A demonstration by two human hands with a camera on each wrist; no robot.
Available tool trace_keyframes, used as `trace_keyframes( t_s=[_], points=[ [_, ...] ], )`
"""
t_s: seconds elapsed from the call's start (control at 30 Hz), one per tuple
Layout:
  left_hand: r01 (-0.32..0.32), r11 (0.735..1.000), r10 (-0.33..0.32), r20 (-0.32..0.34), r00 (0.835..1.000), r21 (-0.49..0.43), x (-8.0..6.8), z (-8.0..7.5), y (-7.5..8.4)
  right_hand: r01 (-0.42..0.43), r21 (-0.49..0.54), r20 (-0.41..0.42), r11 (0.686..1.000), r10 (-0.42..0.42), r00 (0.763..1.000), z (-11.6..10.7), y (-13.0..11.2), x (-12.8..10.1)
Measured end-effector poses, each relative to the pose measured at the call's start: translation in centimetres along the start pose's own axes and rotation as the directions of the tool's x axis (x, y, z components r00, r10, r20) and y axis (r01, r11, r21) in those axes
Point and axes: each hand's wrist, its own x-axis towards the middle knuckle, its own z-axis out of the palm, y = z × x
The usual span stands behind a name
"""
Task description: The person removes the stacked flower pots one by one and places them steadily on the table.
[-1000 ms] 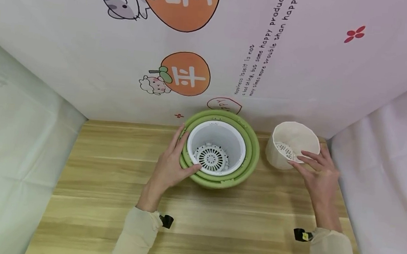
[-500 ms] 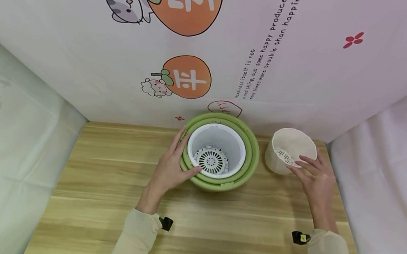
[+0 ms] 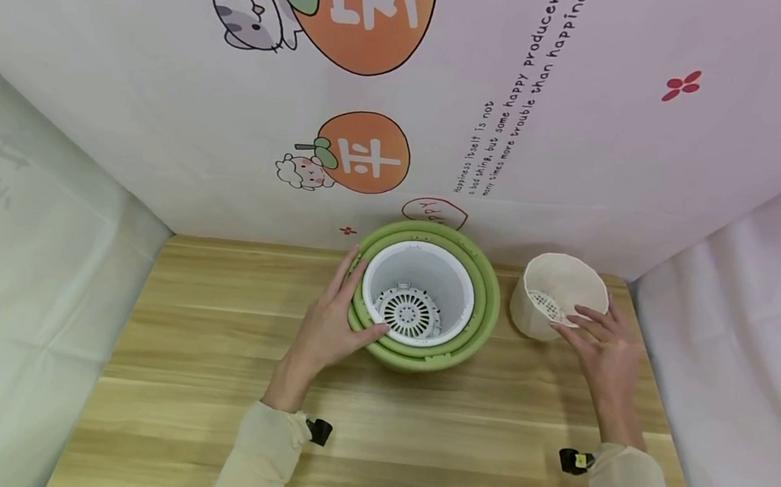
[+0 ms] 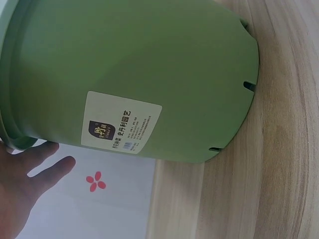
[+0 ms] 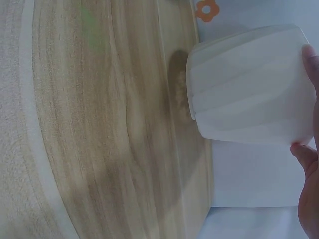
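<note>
A green flowerpot (image 3: 486, 304) stands mid-table near the back, with a second green rim and a white pot (image 3: 459, 282) with a slotted bottom nested inside. My left hand (image 3: 330, 331) holds its left rim: the thumb reaches the inner rim, the other fingers lie outside. In the left wrist view, the green pot's wall (image 4: 164, 55) bears a label (image 4: 119, 124), and fingers (image 4: 47, 174) show below the rim. To the right is a ribbed off-white flowerpot (image 3: 529, 314) with holes in its bottom. My right hand (image 3: 609, 354) pinches its near right rim; the right wrist view shows its faceted wall (image 5: 249, 89).
The wooden table (image 3: 426, 446) runs up to a printed white cloth (image 3: 230, 139) at the back. White cloth also hangs at the left (image 3: 41, 238) and at the right (image 3: 748, 313), close beside my right arm.
The off-white pot and my right hand have come slightly nearer to me. My left hand stays on the green pot. The whole head view has shifted a little.
</note>
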Motion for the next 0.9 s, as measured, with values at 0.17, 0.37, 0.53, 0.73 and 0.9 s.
trace_keyframes(
  t_s=[0.17,0.37,0.53,0.73,0.9],
  points=[
    [-0.004,1.0,0.004,-0.004,1.0,-0.006,0.1,-0.1,0.0,-0.017,-0.006,0.003,1.0,0.017,1.0,0.1,0.1,-0.1],
    [-0.009,1.0,0.009,0.001,1.0,0.005,0.2,-0.2,-0.1,-0.018,0.011,-0.006,1.0,0.018,1.0,0.2,0.4,-0.4],
    [-0.009,1.0,0.009,0.001,1.0,-0.001,0.3,-0.2,-0.1,-0.043,-0.009,-0.007,0.999,0.043,0.999,0.2,0.5,-0.9],
    [0.001,1.0,-0.001,0.013,1.0,-0.008,0.1,0.0,-0.1,-0.078,-0.063,0.033,0.995,0.08,0.996,0.2,0.7,-1.4],
    [-0.01,1.0,0.01,0.003,1.0,-0.003,0.0,0.0,-0.3,-0.09,-0.094,0.061,0.991,0.096,0.994,0.5,1.0,-1.9]
  ],
)
